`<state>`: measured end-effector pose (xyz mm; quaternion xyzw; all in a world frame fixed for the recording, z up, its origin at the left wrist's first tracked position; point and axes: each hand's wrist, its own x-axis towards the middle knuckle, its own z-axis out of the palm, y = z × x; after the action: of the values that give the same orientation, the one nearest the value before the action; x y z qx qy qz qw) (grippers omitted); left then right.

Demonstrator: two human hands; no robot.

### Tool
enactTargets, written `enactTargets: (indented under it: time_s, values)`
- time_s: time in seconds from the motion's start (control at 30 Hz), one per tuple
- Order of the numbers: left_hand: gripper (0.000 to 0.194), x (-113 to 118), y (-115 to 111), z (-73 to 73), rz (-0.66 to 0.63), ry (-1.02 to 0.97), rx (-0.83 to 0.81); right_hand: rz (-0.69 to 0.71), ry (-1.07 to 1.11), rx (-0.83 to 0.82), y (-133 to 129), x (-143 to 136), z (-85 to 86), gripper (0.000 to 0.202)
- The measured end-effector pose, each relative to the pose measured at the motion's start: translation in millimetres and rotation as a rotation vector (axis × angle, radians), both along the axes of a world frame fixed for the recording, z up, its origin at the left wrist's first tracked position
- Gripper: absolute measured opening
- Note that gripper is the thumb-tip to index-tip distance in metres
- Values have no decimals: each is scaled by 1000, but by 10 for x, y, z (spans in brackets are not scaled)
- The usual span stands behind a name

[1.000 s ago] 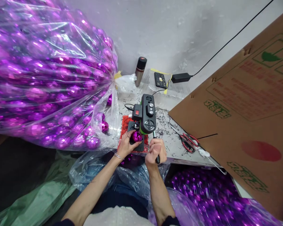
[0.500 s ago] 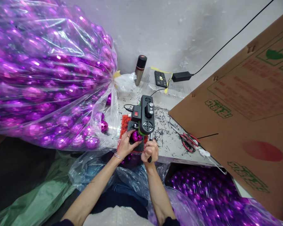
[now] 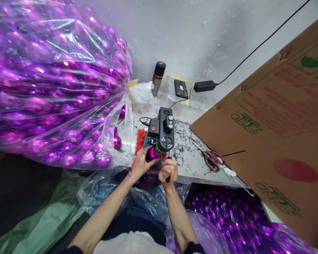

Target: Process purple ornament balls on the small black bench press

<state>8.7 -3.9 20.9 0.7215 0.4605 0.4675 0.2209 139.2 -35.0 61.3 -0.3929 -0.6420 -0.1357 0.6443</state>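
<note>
Under the head of a small black drill press (image 3: 165, 129), my left hand (image 3: 142, 163) grips a shiny purple bauble (image 3: 153, 153) between thumb and fingers. The bauble rests on the machine's dark base, its top hidden beneath the head. My right hand (image 3: 168, 169) is closed around the machine's lever handle (image 3: 168, 179), whose black end pokes out below the fist. A red cloth (image 3: 141, 138) lies under the base. Dark shavings (image 3: 184, 151) are scattered over the table to the right of the machine.
A large clear bag of purple baubles (image 3: 55, 91) fills the left. Red-handled scissors (image 3: 213, 160) lie beside a cardboard box (image 3: 275, 134) on the right. Behind stand a bottle (image 3: 158, 78), a phone (image 3: 180, 88) and a power adapter (image 3: 205, 86). More baubles (image 3: 228, 211) sit below the table edge.
</note>
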Motion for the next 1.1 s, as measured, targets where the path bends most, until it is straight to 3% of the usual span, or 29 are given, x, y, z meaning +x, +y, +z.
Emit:
enactTargets:
  time_s: [0.5, 0.6, 0.83, 0.93, 1.1]
  values:
    - [54, -2, 16, 3, -9, 9, -44, 15, -39, -18, -11, 0, 133, 35]
    - [55, -9, 18, -3, -14, 1, -46, 8, -7, -52, -53, -12, 294, 36]
    - [58, -23, 24, -19, -37, -28, -61, 17, 178, -218, -113, -64, 919, 36]
    - [58, -29, -3, -21, -34, -65, -93, 16, 180, -228, -112, -73, 982, 38]
    - [59, -108, -176, -14, 12, -176, -110, -4, 151, -223, -121, -74, 914, 38]
